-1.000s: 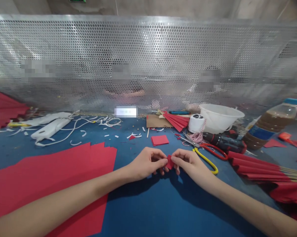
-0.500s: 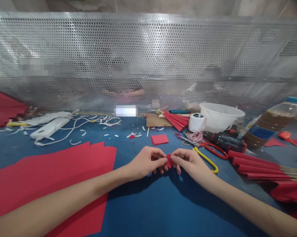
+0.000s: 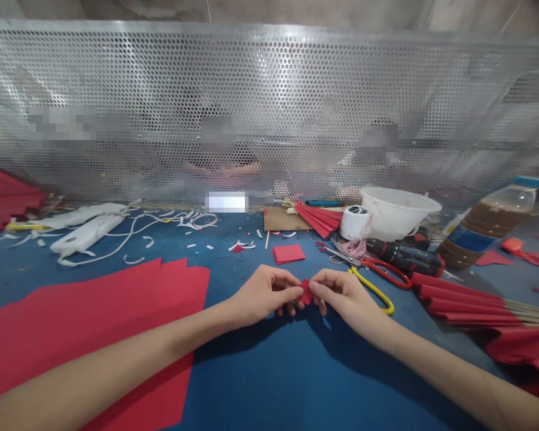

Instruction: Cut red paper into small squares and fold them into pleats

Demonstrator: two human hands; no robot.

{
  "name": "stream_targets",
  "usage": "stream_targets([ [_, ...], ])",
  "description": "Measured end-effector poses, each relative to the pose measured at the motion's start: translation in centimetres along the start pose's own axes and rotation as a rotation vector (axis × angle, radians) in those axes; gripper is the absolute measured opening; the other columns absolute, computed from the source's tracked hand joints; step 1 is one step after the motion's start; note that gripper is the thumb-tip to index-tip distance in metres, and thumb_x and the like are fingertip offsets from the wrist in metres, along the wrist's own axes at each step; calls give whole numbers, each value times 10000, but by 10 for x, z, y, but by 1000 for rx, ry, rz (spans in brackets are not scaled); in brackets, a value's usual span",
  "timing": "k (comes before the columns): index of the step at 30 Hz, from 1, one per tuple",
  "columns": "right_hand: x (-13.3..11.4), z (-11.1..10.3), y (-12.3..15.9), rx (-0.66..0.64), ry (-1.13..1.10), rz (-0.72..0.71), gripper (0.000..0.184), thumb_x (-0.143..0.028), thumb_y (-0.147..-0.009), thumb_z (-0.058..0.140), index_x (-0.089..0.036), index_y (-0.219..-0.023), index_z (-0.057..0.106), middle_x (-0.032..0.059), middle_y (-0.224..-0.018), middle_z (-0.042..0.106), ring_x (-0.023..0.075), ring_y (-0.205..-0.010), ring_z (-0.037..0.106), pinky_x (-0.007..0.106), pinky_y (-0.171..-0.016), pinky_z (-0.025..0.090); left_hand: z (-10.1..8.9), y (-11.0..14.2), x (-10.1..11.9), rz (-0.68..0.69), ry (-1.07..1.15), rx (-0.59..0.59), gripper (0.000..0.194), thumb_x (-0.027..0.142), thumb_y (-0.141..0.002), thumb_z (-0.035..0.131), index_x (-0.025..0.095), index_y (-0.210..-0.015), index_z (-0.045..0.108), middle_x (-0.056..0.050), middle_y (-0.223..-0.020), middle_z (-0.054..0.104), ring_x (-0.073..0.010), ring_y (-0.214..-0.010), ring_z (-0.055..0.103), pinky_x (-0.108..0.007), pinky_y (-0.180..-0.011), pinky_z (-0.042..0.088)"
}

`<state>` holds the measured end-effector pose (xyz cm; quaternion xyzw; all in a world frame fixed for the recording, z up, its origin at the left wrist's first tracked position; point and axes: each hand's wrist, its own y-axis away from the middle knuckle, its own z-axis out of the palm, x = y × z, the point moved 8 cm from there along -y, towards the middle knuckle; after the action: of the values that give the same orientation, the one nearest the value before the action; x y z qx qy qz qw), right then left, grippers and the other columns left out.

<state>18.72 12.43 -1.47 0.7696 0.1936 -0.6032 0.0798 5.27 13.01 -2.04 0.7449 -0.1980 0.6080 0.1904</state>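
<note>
A small piece of red paper (image 3: 305, 291) is pinched between my two hands, above the blue table. My left hand (image 3: 269, 294) grips its left edge between thumb and fingers. On the other edge, the thumb and index finger of my right hand (image 3: 341, 293) close on the same piece. Just beyond my hands lies a short stack of red paper rectangles (image 3: 288, 254). Large red sheets (image 3: 116, 323) spread in layers under and beside my left forearm. Scissors with red and yellow handles (image 3: 377, 281) rest close behind my right hand.
A perforated metal panel (image 3: 269, 108) closes off the back. To the right are a white tub (image 3: 397, 212), a string spool (image 3: 354, 224), a power drill (image 3: 404, 256), a bottle of brown liquid (image 3: 489, 224) and pleated red paper (image 3: 462, 299). A white power strip (image 3: 87, 232) with cords lies left.
Both hands keep the same pinch on the small red paper. The whole view has shifted very slightly; nothing else visibly moves.
</note>
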Motion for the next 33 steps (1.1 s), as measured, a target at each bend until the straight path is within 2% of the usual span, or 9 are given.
stream_targets([
  [8, 1, 0, 0, -18, -1, 3, 317, -421, -936, 587, -158, -763, 621, 5, -662, 641, 114, -537, 543, 242, -543, 402, 0, 1, -1, 9, 10, 4, 251, 360, -875, 668, 120, -936, 708, -81, -786, 753, -133, -603, 662, -203, -491, 453],
  [17, 5, -2, 1, 16, 82, 16, 322, -431, -945, 584, -163, -774, 633, -29, -542, 570, 110, -505, 477, 241, -519, 356, 1, -1, -1, 0, 2, -10, 259, 369, -876, 656, 120, -935, 702, -81, -774, 748, -136, -593, 659, -211, -494, 454],
  [22, 4, -2, 1, 29, 82, 6, 306, -431, -934, 596, -173, -772, 617, -28, -548, 574, 113, -503, 467, 240, -504, 347, 2, 0, 0, 16, -8, -17, 268, 382, -878, 649, 119, -857, 698, -85, -773, 740, -175, -697, 704, -215, -521, 468],
  [28, -4, -2, 6, 86, 82, -8, 319, -441, -907, 633, -182, -727, 587, -44, -533, 533, 107, -478, 456, 233, -473, 329, 3, 1, 0, 9, -62, -47, 271, 369, -903, 614, 120, -910, 719, -84, -787, 745, -142, -641, 668, -192, -488, 441],
  [33, -3, -1, 3, 58, 67, 22, 320, -428, -909, 624, -173, -718, 595, -35, -557, 542, 116, -517, 489, 238, -506, 356, 3, 3, 1, 14, -74, -56, 263, 347, -905, 610, 114, -914, 732, -83, -782, 745, -119, -592, 625, -182, -476, 429],
])
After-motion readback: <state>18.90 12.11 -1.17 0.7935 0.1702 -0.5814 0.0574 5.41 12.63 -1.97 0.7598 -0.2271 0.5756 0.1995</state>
